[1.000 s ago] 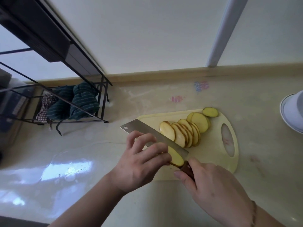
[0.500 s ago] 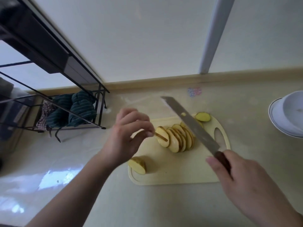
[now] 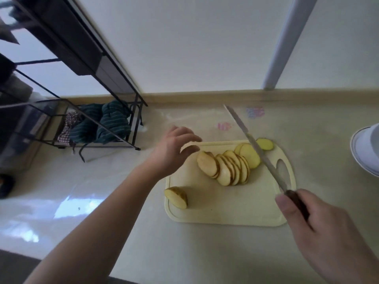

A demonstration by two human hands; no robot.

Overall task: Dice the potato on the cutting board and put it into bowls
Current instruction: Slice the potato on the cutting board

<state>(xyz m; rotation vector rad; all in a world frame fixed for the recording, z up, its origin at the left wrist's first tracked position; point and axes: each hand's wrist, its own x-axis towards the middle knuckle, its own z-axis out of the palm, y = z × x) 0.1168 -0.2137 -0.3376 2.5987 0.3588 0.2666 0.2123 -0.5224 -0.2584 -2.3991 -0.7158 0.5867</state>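
Observation:
A pale yellow cutting board [image 3: 229, 210] lies on the counter. Several potato slices [image 3: 227, 167] lean on each other in a row across its middle. One end slice [image 3: 265, 144] lies flat at the far edge, and a thick end piece [image 3: 176, 197] sits at the near left corner. My left hand [image 3: 174, 150] hovers above the board's far left corner, fingers relaxed and holding nothing. My right hand [image 3: 320, 228] grips the dark handle of a knife [image 3: 256, 146], whose blade is raised and points away over the slices. A white bowl [image 3: 367, 150] stands at the right edge.
A black wire rack [image 3: 86, 111] with dark striped cloths [image 3: 106, 124] stands at the back left against the wall. A white pipe [image 3: 287, 42] runs up the wall behind the board. The counter's near edge runs along the bottom left.
My left hand has let go of the slice it pinched and opened above the board. The slice now leans at the row's left end. The knife stays raised in my right hand.

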